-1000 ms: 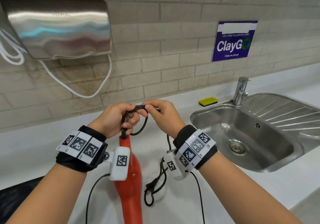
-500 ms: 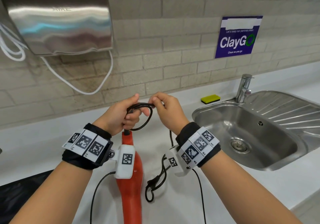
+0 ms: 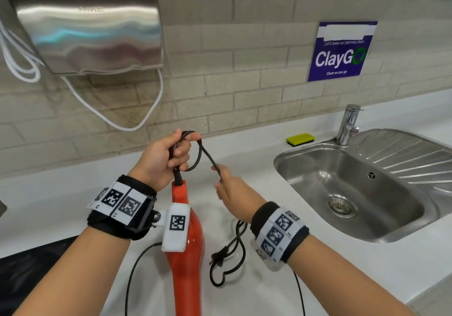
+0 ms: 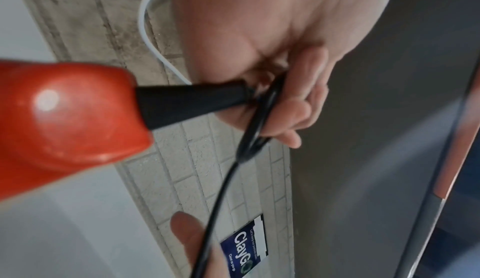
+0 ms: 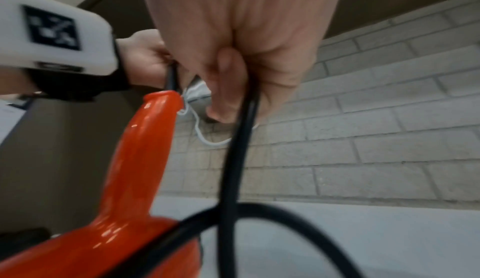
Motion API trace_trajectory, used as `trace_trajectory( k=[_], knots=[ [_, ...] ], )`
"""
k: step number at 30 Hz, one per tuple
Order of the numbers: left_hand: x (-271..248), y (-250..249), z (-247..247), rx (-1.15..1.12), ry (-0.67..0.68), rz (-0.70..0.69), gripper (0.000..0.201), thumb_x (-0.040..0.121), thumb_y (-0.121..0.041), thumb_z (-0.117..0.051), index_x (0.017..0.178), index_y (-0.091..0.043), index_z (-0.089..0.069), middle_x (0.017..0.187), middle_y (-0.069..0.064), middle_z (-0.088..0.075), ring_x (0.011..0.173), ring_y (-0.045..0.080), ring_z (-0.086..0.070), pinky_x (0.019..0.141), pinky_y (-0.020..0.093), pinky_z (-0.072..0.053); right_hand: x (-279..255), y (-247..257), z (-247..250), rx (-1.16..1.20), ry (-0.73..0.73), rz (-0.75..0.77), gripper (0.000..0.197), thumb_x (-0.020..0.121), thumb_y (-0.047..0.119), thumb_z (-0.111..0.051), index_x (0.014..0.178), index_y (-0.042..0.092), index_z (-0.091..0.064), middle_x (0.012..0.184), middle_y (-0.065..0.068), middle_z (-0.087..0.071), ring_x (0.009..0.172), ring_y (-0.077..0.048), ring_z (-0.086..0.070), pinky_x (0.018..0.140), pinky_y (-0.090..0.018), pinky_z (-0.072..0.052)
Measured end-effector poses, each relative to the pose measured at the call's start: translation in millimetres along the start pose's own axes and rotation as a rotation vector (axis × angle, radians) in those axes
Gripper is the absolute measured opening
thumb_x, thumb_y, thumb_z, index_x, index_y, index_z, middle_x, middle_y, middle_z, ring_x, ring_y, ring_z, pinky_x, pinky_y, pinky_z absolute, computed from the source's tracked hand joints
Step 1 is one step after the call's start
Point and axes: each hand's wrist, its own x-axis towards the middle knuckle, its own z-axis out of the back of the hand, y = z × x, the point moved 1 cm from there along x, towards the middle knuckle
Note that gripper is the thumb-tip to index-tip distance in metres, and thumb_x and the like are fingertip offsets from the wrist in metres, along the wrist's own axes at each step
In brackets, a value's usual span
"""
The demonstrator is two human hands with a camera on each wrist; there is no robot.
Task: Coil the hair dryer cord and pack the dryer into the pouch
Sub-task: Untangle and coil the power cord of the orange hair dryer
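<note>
Coiling underway: my left hand (image 3: 160, 159) grips cord (image 3: 206, 155) loops above the red hair dryer (image 3: 187, 237) at 6 o'clock; right hand (image 3: 232, 192) pinches cord, next loop needs slack fed leftward.

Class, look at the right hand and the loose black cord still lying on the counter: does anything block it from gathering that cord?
Nothing visible does: the right hand already pinches the cord, and its slack lies free beside the hair dryer.

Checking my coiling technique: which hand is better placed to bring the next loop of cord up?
The right hand. It already pinches the free run of cord, while the left hand is busy gripping the loops above the hair dryer handle.
</note>
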Motion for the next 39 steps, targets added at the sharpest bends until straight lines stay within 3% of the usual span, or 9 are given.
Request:
trace_trajectory(
  k=[2, 5, 14, 17, 22, 25, 28, 33, 39],
  knots=[
    [0.9, 3.3, -0.3, -0.034, -0.034, -0.031, 0.041, 0.097, -0.022, -0.020, 0.096, -0.006, -0.058, 0.049, -0.008, -0.053, 0.033, 0.003, -0.032, 0.036, 0.014, -0.030, -8.5, 2.2, -14.0, -0.035, 0.057, -0.001, 0.044, 0.098, 0.019, -0.034, 0.139, 0.011, -0.021, 0.090, -0.019, -0.062, 0.077, -0.031, -0.060, 0.074, -0.044, -0.050],
    [2.4, 8.2, -2.8, 0.001, -0.090, -0.071, 0.035, 0.097, -0.018, -0.022, 0.100, -0.008, -0.056, 0.065, -0.003, -0.069, 0.041, 0.004, -0.044, 0.038, 0.015, -0.033, -15.9, 8.9, -23.9, -0.050, 0.100, 0.040, 0.039, 0.097, 0.015, -0.034, 0.135, 0.008, -0.029, 0.103, -0.022, -0.062, 0.086, -0.034, -0.060, 0.079, -0.046, -0.050],
    [-1.4, 14.6, -10.9, 0.450, -0.068, -0.104, 0.032, 0.101, -0.018, -0.028, 0.129, -0.010, -0.040, 0.096, -0.002, -0.062, 0.058, 0.001, -0.063, 0.054, 0.015, -0.048, -9.5, 29.1, -3.7, -0.175, -0.232, 0.368, 0.032, 0.094, 0.015, -0.042, 0.121, 0.010, -0.057, 0.101, -0.014, -0.064, 0.086, -0.034, -0.062, 0.069, -0.040, -0.051],
    [-5.8, 12.0, -15.6, 0.606, -0.042, -0.095, 0.035, 0.100, -0.030, -0.027, 0.125, -0.015, -0.046, 0.091, -0.006, -0.062, 0.058, -0.001, -0.059, 0.061, 0.010, -0.048, -6.4, 35.9, 7.8, -0.077, -0.387, 0.440, 0.034, 0.089, 0.022, -0.041, 0.110, 0.008, -0.064, 0.092, -0.012, -0.065, 0.074, -0.023, -0.061, 0.061, -0.032, -0.049],
    [-9.6, 10.2, -20.2, 0.804, 0.053, -0.104, 0.058, 0.088, -0.063, -0.020, 0.065, -0.025, -0.059, 0.045, -0.009, -0.051, 0.040, 0.005, -0.042, 0.047, 0.018, -0.034, 10.4, 44.5, 26.5, 0.149, -0.400, 0.276, 0.011, 0.089, 0.019, -0.052, 0.096, 0.012, -0.055, 0.091, -0.005, -0.062, 0.083, -0.021, -0.060, 0.076, -0.041, -0.050],
    [-8.8, 6.6, -16.1, 0.588, 0.129, -0.035, 0.055, 0.080, -0.061, -0.029, 0.072, -0.022, -0.067, 0.048, -0.003, -0.027, 0.041, 0.006, -0.022, 0.039, 0.016, -0.024, 22.4, 46.5, 37.3, 0.151, -0.345, 0.273, 0.013, 0.087, 0.020, -0.058, 0.093, 0.008, -0.057, 0.084, 0.003, -0.051, 0.075, -0.009, -0.051, 0.072, -0.026, -0.044],
    [-6.7, 3.1, -13.2, 0.542, 0.173, -0.047, 0.063, 0.090, -0.058, -0.022, 0.087, -0.014, -0.067, 0.052, 0.007, -0.032, 0.039, 0.005, -0.017, 0.035, 0.015, -0.019, 31.9, 46.2, 40.5, 0.183, -0.207, 0.303, 0.016, 0.089, 0.016, -0.056, 0.098, 0.005, -0.062, 0.070, 0.014, -0.046, 0.063, 0.005, -0.045, 0.067, -0.014, -0.037],
    [-3.9, 1.7, -3.3, 0.466, 0.082, 0.003, 0.059, 0.096, -0.042, -0.028, 0.063, -0.010, -0.065, 0.038, -0.008, -0.024, 0.033, 0.005, -0.015, 0.036, 0.017, -0.014, 32.9, 37.7, 38.9, 0.338, -0.080, 0.187, 0.021, 0.096, 0.014, -0.043, 0.098, 0.001, -0.060, 0.060, 0.010, -0.048, 0.047, 0.002, -0.042, 0.053, -0.011, -0.034],
    [-6.7, 3.4, -2.3, 0.399, 0.002, -0.027, 0.046, 0.083, -0.045, -0.047, 0.064, -0.008, -0.067, 0.038, -0.010, -0.024, 0.032, 0.005, -0.023, 0.038, 0.015, -0.024, 27.7, 35.5, 46.1, 0.393, -0.123, 0.151, 0.022, 0.093, 0.008, -0.046, 0.099, 0.001, -0.066, 0.045, 0.026, -0.054, 0.048, 0.010, -0.049, 0.050, -0.004, -0.036]
  ],
)
